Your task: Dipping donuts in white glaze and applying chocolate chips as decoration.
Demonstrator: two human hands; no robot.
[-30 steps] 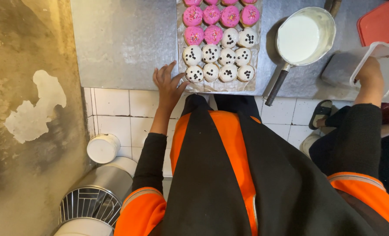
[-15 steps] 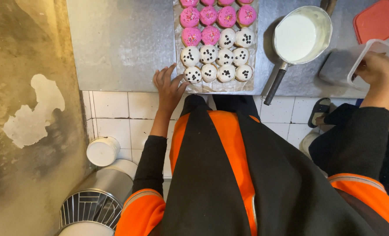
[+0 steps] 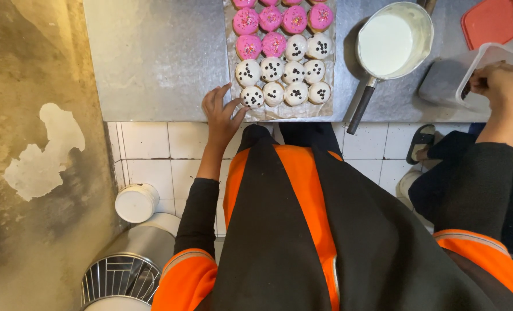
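A tray lined with paper (image 3: 231,86) lies on the steel counter and holds rows of pink iced donuts (image 3: 274,44) and white iced donuts with dark chips (image 3: 283,72). My left hand (image 3: 221,113) rests open at the counter edge, its fingers touching the tray's near left corner beside a white donut (image 3: 252,97). My right hand (image 3: 501,86) is closed at the rim of a clear plastic container (image 3: 487,59) on the right. What its fingers pinch is hidden.
A saucepan of white icing (image 3: 390,41) with a dark handle (image 3: 361,107) sits right of the tray. A red lid (image 3: 490,22) lies at the far right. Below the counter stand a white cup (image 3: 135,203) and a metal bin with a wire rack (image 3: 131,269).
My right hand has moved left and inward, over the clear container's rim. My left hand has stayed at the tray's corner.
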